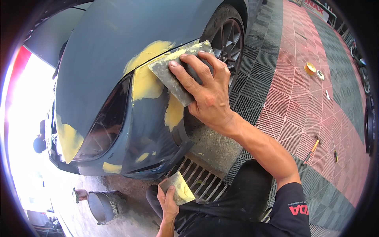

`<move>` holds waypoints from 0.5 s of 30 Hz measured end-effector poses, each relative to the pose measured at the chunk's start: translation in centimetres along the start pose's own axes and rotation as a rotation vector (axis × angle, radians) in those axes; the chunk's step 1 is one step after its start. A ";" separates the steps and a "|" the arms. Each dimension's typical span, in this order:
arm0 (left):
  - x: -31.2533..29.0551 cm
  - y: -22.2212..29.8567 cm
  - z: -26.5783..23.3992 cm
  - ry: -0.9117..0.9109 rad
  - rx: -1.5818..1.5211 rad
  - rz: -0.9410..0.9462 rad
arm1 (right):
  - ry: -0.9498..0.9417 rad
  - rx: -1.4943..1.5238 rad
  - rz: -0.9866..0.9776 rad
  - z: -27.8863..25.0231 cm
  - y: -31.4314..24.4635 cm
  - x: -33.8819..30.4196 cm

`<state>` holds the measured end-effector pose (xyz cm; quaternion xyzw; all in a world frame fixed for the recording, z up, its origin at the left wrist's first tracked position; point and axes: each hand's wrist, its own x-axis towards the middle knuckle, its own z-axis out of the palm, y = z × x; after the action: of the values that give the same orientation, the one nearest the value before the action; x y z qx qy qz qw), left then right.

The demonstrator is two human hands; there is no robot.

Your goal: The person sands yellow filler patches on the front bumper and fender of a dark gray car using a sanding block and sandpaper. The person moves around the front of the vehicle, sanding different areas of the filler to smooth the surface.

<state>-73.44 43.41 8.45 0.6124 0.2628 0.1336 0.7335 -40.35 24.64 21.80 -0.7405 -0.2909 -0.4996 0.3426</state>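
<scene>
My right hand (207, 89) grips a wide grey putty spreader (167, 75) over the car's front fender, fingers spread across its face and the thumb hidden behind. Yellow putty lines the spreader's far edge. Beside its left corner, a yellow putty patch (146, 85) covers the fender just behind the dark headlight (112, 118). More putty lies along the hood edge (152, 51) and near the hood's front corner (70, 138). Low down, below the bumper, my left hand (167, 199) pinches a smaller spreader (182, 189) carrying a smear of yellow putty.
The front wheel (229, 43) is just beyond my right hand. A dark bucket (103, 207) and a small can (80, 194) sit on the floor at lower left. On the tiled floor at right lie a hammer (312, 151), a screwdriver (335, 154) and a tape roll (310, 68).
</scene>
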 end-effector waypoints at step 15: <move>-0.6 -0.4 0.1 0.000 0.006 0.008 | -0.041 -0.049 -0.021 0.0 1.3 0.1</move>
<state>-73.97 42.93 8.19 0.6157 0.2610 0.1357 0.7310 -39.33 23.93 21.57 -0.7557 -0.2932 -0.4949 0.3131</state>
